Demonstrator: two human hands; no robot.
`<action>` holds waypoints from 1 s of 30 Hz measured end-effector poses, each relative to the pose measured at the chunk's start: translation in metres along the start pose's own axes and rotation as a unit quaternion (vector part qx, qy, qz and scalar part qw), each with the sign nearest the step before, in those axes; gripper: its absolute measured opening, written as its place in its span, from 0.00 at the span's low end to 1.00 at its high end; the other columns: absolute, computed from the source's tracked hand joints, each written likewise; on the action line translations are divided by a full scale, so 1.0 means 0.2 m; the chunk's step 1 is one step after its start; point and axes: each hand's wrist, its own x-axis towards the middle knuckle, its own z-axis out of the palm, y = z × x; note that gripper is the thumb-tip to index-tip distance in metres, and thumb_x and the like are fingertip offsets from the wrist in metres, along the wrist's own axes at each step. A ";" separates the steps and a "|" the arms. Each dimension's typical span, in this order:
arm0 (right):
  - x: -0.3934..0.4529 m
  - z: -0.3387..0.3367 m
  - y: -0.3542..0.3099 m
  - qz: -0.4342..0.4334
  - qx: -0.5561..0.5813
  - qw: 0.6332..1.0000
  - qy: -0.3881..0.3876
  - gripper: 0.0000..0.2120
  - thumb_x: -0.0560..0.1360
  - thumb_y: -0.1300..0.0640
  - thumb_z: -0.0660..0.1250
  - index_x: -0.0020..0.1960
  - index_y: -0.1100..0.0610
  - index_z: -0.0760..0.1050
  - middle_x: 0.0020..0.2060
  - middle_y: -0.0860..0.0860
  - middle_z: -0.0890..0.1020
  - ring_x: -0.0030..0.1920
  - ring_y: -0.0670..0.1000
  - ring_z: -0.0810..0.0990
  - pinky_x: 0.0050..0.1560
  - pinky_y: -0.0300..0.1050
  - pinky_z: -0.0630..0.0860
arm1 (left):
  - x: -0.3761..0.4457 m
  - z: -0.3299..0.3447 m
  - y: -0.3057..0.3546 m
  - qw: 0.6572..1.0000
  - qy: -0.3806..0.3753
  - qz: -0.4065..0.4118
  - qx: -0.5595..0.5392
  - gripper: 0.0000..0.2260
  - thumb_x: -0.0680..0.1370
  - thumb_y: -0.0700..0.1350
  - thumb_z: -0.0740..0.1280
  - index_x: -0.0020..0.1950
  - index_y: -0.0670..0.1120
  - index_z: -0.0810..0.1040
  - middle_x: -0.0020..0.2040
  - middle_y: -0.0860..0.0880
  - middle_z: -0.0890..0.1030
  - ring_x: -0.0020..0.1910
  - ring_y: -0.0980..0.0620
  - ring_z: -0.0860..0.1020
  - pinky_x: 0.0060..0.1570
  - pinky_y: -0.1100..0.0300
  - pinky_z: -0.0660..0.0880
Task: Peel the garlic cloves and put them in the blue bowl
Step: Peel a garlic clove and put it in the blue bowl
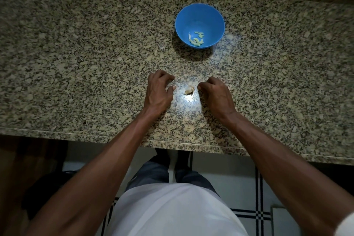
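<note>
Your left hand [158, 93] and right hand [217, 96], loosely curled and holding nothing, flank one clove [189, 90] on the granite counter [76, 53]. Bowl [199, 26] beyond holds peeled cloves [196, 39]; tiled floor [239, 188] below.

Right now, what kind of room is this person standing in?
Most likely a home kitchen. A speckled granite counter holds a blue bowl with peeled garlic cloves inside, one more garlic piece lies between the hands, and a tiled floor shows below.
</note>
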 end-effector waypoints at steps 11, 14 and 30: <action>-0.02 0.05 0.04 -0.027 -0.013 1.000 0.006 0.06 0.76 0.68 0.74 0.52 0.63 0.83 0.42 0.57 0.76 0.40 0.54 0.74 0.33 0.51 0.77 | 0.00 -0.02 0.01 1.000 -0.018 -0.006 0.006 0.13 0.79 0.43 0.71 0.63 0.45 0.81 0.60 0.51 0.74 0.64 0.52 0.69 0.61 0.63 0.65; 0.02 0.02 0.01 0.055 0.095 0.994 0.012 0.04 0.78 0.64 0.74 0.51 0.61 0.86 0.42 0.55 0.80 0.40 0.54 0.78 0.37 0.48 0.78 | 0.01 -0.04 0.03 0.999 -0.007 -0.022 -0.046 0.12 0.79 0.43 0.72 0.62 0.46 0.80 0.58 0.52 0.76 0.60 0.51 0.75 0.62 0.56 0.77; 0.03 -0.19 -0.18 0.368 0.678 0.635 -0.055 0.06 0.77 0.66 0.73 0.54 0.64 0.84 0.51 0.57 0.88 0.50 0.50 0.87 0.52 0.40 0.83 | 0.04 -0.12 0.26 0.982 -0.002 0.112 -0.152 0.05 0.78 0.37 0.72 0.51 0.43 0.86 0.45 0.51 0.86 0.44 0.59 0.84 0.46 0.58 0.82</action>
